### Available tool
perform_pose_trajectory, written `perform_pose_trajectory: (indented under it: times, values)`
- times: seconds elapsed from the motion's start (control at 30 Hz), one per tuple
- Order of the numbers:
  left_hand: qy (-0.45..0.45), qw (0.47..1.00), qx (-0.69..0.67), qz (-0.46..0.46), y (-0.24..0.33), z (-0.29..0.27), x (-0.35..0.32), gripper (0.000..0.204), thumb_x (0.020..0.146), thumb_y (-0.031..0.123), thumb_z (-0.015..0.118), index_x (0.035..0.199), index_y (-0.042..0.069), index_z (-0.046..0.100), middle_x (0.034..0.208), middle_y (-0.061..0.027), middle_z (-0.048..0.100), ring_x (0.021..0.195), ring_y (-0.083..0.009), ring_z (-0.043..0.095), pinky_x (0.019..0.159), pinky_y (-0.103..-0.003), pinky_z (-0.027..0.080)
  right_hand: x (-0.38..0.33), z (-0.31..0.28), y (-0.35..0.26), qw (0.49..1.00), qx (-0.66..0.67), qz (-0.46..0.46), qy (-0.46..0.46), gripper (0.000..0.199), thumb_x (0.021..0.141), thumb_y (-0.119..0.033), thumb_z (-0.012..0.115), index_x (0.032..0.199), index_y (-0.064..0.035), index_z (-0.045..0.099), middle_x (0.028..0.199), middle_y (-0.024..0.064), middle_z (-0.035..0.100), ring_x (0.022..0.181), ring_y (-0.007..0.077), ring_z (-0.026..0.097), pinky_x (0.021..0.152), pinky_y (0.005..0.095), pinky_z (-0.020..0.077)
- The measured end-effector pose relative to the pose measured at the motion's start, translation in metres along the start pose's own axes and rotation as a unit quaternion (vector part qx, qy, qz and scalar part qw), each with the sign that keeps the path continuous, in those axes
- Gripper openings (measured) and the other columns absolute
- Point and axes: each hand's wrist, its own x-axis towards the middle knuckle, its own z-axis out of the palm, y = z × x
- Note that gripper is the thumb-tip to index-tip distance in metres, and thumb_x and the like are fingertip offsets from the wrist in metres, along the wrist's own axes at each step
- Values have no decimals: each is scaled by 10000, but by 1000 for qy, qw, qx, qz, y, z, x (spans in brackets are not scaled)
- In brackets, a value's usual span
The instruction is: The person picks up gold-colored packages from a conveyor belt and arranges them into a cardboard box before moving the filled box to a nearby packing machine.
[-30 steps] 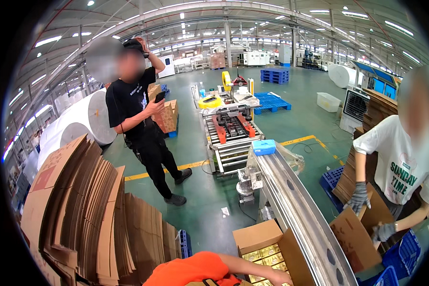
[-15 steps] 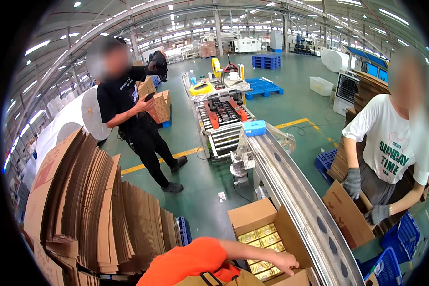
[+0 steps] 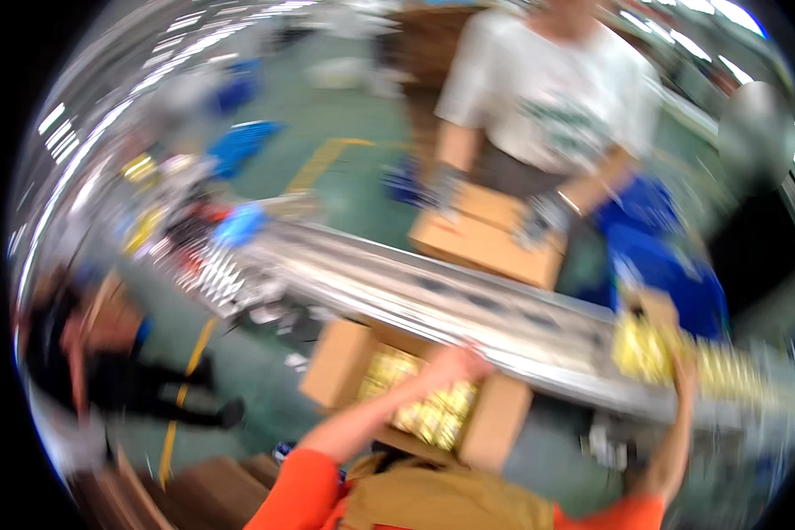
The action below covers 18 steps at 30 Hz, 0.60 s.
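In the head view, the left hand (image 3: pixel 459 362), loosely curled, is over the far edge of the open box (image 3: pixel 502 420) beside the conveyor (image 3: pixel 397 283); blur hides any grip. The right hand (image 3: pixel 684 371) touches yellow packs (image 3: pixel 642 352) at the conveyor's right end; whether it grips them, I cannot tell. They look light, slick and easily dented: best squeezed gently by opposite sides.

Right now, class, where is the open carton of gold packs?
In the head view, the open carton sits below centre, on the near side of the long metal channel, with the left forearm extending over it.
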Motion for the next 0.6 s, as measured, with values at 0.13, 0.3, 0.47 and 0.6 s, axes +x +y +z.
perform_pose_trajectory:
  times: [0.13,0.3,0.47,0.6]
  values:
    - [116,946,286,96,93,-5,7,552,875,334,634,1292,13,466,1031,-120,643,883,-148,625,777,-282,501,-20,-28,-102,992,71,44,-95,1023,648,-688,660,1386,-47,358,1273,230,519,1186,360,498,989,410,390]
    - [105,959,245,93,96,-15,59,706,841,401,660,1355,14,371,1021,-151,628,837,-157,609,747,-279,490,-49,4,-164,986,87,17,-140,1063,613,-748,644,1229,98,457,1048,308,607,1025,382,602,866,405,487]
    - [45,958,283,-9,120,-36,80,701,817,439,674,1291,0,401,980,-119,625,735,-146,584,621,-258,490,-92,33,-239,987,65,-126,-79,818,689,-669,637,1052,61,575,968,245,639,957,394,597,829,418,485]
    - [120,934,335,-18,130,-69,59,743,746,456,735,1257,14,428,986,-112,623,778,-169,627,540,-271,518,-54,7,-223,975,-19,-163,147,515,775,-453,665,1001,7,619,968,193,603,977,347,548,818,441,444]
